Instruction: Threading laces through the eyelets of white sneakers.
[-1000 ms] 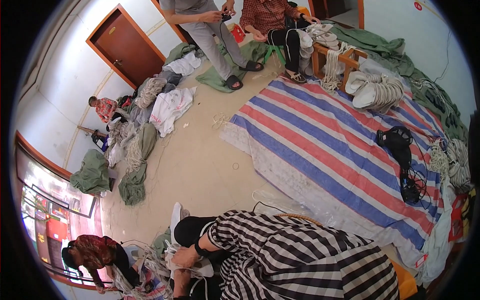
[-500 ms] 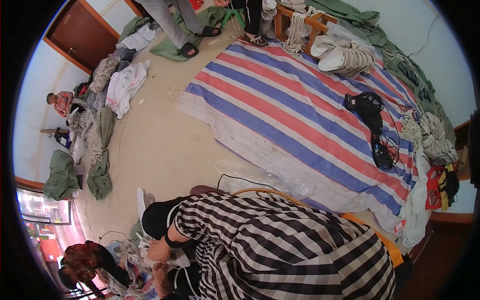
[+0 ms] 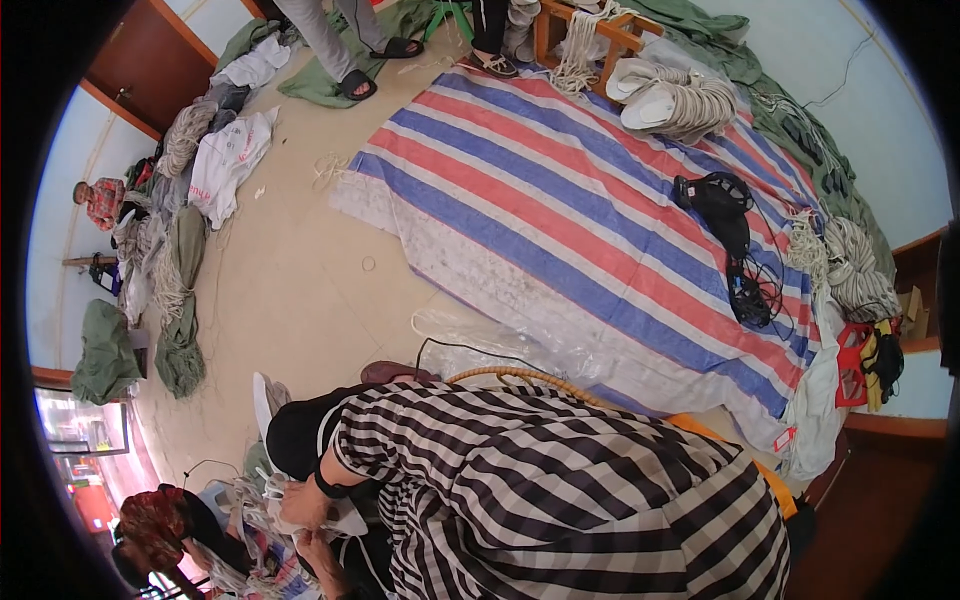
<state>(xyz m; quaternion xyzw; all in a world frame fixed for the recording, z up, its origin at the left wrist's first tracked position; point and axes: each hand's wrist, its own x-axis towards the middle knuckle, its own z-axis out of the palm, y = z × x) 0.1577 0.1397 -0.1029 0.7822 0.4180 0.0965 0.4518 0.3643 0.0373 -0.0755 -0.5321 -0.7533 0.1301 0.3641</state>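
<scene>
Seen past my checked sleeve at the lower left, my right hand (image 3: 305, 505), with a black band at its wrist, is closed on white cord (image 3: 272, 488). My left hand (image 3: 318, 552) is just below, its fingers curled in and partly hidden; what they grip is too small to tell. A flat white piece (image 3: 348, 521) lies between my hands and my body. Beyond the hands a tangle of pale cords (image 3: 240, 545) spreads toward a co-worker (image 3: 165, 525) bent low. My black trouser leg (image 3: 300, 435) ends in a light shoe (image 3: 265, 400).
A striped tarpaulin (image 3: 560, 210) covers much of the floor, bearing a black strapped device (image 3: 730, 220) and a coil of cord-wound white pieces (image 3: 675, 105). Bundles and sacks (image 3: 230, 165) line the left wall. Another person's legs (image 3: 330, 45) stand at the top. Clear plastic (image 3: 500, 345) lies nearby.
My view has shifted a little, so the room appears slightly farther left and up. Both hands stay close together over the white cord, with only slight movement.
</scene>
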